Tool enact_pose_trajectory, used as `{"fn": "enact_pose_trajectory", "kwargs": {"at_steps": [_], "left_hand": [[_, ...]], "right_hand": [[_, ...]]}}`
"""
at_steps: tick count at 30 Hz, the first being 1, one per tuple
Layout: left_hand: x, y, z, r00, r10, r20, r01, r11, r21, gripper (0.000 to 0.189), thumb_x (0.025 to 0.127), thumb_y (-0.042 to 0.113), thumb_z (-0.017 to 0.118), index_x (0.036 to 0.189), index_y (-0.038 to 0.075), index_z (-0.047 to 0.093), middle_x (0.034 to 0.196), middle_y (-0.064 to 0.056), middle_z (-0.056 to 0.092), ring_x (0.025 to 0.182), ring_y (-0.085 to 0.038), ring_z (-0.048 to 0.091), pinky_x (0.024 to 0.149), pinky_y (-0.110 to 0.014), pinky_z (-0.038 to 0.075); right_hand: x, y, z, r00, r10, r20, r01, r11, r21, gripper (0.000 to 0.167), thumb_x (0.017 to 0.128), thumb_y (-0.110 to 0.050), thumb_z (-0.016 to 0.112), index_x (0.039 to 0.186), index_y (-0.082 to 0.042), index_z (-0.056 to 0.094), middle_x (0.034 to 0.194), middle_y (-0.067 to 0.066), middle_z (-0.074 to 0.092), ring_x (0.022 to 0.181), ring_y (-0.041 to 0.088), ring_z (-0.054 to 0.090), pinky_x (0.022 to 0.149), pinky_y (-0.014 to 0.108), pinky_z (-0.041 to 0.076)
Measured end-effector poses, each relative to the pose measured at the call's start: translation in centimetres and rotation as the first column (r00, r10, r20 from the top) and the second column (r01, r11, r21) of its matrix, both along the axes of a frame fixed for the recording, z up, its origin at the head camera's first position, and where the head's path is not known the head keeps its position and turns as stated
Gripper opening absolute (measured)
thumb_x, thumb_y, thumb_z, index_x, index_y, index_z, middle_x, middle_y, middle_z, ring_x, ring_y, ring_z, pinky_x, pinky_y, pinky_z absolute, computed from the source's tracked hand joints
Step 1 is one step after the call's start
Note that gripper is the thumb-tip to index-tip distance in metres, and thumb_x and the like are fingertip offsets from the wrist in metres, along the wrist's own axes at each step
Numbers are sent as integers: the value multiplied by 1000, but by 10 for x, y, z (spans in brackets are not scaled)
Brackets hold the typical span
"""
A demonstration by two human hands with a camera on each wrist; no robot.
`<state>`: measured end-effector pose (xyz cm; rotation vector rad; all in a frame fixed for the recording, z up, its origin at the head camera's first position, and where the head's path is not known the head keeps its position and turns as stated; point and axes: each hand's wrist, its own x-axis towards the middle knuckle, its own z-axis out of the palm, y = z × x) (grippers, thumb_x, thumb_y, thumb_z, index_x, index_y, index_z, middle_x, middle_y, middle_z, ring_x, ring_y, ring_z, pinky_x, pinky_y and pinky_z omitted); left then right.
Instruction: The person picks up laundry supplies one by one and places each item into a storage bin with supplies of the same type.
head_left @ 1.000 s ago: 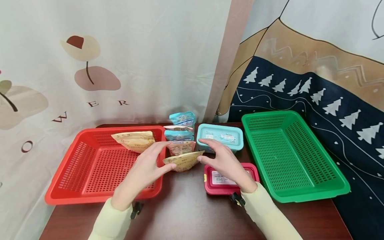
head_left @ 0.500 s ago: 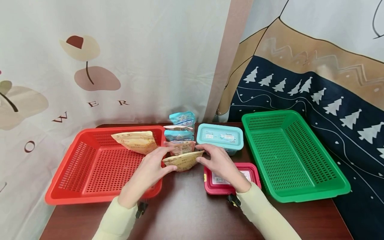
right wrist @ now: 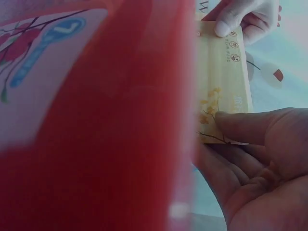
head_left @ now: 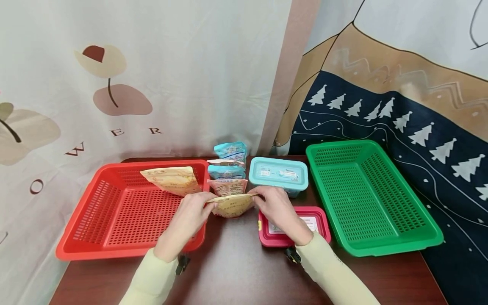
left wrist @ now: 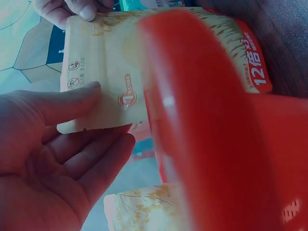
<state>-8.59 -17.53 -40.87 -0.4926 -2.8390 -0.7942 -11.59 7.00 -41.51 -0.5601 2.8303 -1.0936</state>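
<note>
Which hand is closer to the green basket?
The right. Both are left of the green basket: the right hand holds the front yellow pouch at its nearer end, the left hand at its farther end.

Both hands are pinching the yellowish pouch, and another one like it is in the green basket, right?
Not quite: the other pouch is in the red basket, not the green basket, as the head view shows. The left hand and right hand are indeed pinching the first yellowish pouch.
</note>
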Motion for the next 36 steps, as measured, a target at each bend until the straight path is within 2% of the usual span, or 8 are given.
{"fn": "enact_pose_trajectory", "kwargs": {"at_steps": [3,9,16,23,28,33,36], "left_hand": [[-1,0,-1,1000,15,-20,-15,1000,4,7,88,2,80,92,7,79,80,-1,73,64,-16,58,61,-36,50],[-1,2,-3,996,33,-84,-31,999,22,10,88,2,80,95,8,81,86,-4,77,69,-22,70,63,-39,54],[-3,5,1,984,30,-175,-25,999,36,11,86,2,82,96,7,82,86,-5,78,66,-21,69,59,-39,53],[-3,10,14,967,9,-253,11,997,75,13,85,0,83,97,4,81,92,-11,79,75,-26,75,63,-41,58],[-2,12,28,955,5,-297,23,995,93,15,84,-1,83,97,4,81,93,-11,79,81,-29,76,69,-44,60],[-1,9,38,941,3,-338,37,993,112,18,81,-3,84,98,3,81,93,-11,79,80,-29,76,69,-43,61],[1,6,45,935,1,-356,48,991,127,20,81,-4,85,99,2,82,93,-11,79,76,-27,75,65,-40,60]], "right_hand": [[1,0,0,999,-7,-42,7,1000,4,15,95,-8,75,109,-12,81,98,1,77,71,11,58,62,24,50],[4,1,2,996,-45,-73,43,998,-35,14,96,-8,74,107,-13,82,97,0,77,68,10,58,59,24,49],[6,6,9,988,-59,-141,49,996,-77,14,95,-7,75,106,-12,82,98,2,78,67,11,56,55,23,45],[10,12,23,983,-90,-159,69,989,-129,18,93,-7,77,110,-11,81,102,4,77,66,13,59,53,23,47],[13,14,33,977,-104,-186,77,986,-149,20,94,-7,77,112,-12,81,108,4,77,76,14,63,55,23,50],[15,13,41,969,-106,-223,68,983,-172,19,94,-7,76,111,-13,81,110,3,77,84,15,67,63,25,56],[17,12,46,963,-107,-248,59,979,-193,19,94,-7,76,111,-14,81,109,1,77,90,14,69,71,28,60]]}}
